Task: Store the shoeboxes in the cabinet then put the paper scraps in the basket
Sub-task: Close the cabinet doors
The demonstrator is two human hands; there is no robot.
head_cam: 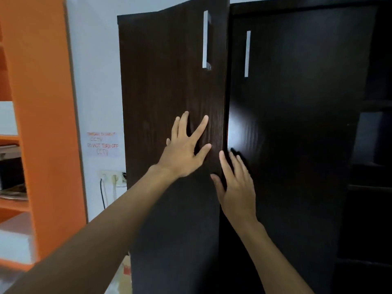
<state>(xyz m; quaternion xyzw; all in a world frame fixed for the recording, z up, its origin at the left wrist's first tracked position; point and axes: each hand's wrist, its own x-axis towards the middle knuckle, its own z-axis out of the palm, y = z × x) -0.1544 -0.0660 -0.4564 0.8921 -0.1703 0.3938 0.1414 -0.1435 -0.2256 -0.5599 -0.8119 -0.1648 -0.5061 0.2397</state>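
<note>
Now left hand [184, 153], right hand [237, 187] flat against cabinet [169, 71], fingers [200, 128] spread, holding nothing.

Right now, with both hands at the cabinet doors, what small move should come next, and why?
Probably push the left door shut with the left hand. Its straight, spread fingers lie flat on that door, whose free edge stands out in front of the right door, so it is ajar. The right hand is open by the seam, at the right door.
</note>
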